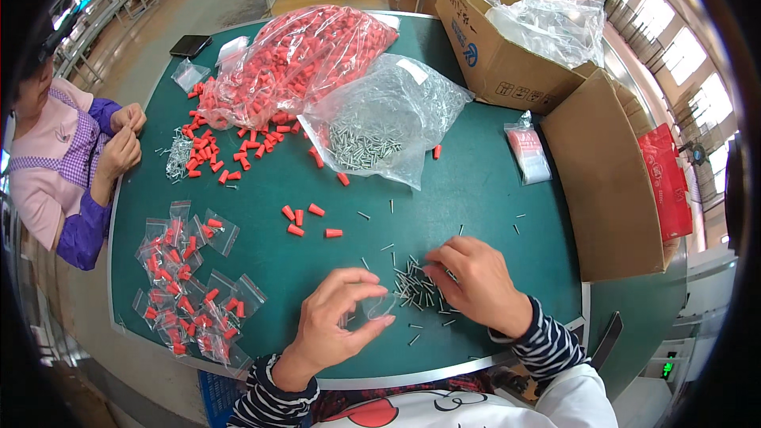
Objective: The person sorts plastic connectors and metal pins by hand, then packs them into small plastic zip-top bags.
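Observation:
My left hand [337,321] holds a small clear plastic bag [379,306] pinched between thumb and fingers, just above the green table [476,190]. My right hand [474,285] rests fingers-down on a loose pile of small metal screws [416,289], pinching at them. Three or so red plastic caps [305,218] lie on the table beyond my hands. Filled little bags of red caps [186,277] lie spread at my left.
A big clear bag of red caps [301,59] and a clear bag of screws [376,123] lie at the table's far side. Open cardboard boxes [507,55] stand right. A stack of empty small bags [527,150] lies nearby. Another person's hands [119,147] work at the left edge.

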`<state>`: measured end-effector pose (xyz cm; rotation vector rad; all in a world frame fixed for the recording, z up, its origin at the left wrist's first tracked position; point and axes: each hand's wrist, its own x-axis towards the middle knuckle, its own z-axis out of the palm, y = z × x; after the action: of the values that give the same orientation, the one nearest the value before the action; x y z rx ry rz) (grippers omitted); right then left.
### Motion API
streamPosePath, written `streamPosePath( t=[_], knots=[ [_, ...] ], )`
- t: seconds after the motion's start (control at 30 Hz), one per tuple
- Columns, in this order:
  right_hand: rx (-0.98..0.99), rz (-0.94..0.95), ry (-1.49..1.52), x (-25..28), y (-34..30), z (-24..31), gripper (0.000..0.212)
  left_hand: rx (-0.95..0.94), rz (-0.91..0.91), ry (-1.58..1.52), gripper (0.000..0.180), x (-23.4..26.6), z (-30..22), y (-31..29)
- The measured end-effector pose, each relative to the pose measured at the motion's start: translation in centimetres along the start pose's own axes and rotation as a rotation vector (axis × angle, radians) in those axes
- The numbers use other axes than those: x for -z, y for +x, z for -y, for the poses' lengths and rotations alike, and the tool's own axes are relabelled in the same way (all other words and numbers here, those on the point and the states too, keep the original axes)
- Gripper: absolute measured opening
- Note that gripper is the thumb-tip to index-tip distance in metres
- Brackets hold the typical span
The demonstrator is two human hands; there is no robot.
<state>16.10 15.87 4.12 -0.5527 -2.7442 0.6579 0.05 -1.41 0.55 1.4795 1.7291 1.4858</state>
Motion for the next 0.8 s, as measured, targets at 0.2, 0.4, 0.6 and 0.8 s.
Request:
streamPosePath(
  t=[0.2,0.4,0.6,0.8],
  knots=[
    [-0.121,0.235,-0.073,-1.7,1.8,0.3,0.020,0.057,-0.066,0.017,0.040,0.0,0.1,-0.3],
    [0.050,0.280,-0.146,-2.8,2.5,1.1,0.017,0.054,-0.079,0.020,0.040,0.0,0.3,-0.2],
    [0.137,0.217,-0.115,-3.0,2.2,0.6,0.016,0.121,-0.102,0.047,0.041,0.2,0.0,-0.3],
    [-0.062,0.168,0.472,-2.6,1.5,-0.7,0.015,0.128,-0.129,-0.009,0.042,0.1,0.5,-0.2]
  ],
)
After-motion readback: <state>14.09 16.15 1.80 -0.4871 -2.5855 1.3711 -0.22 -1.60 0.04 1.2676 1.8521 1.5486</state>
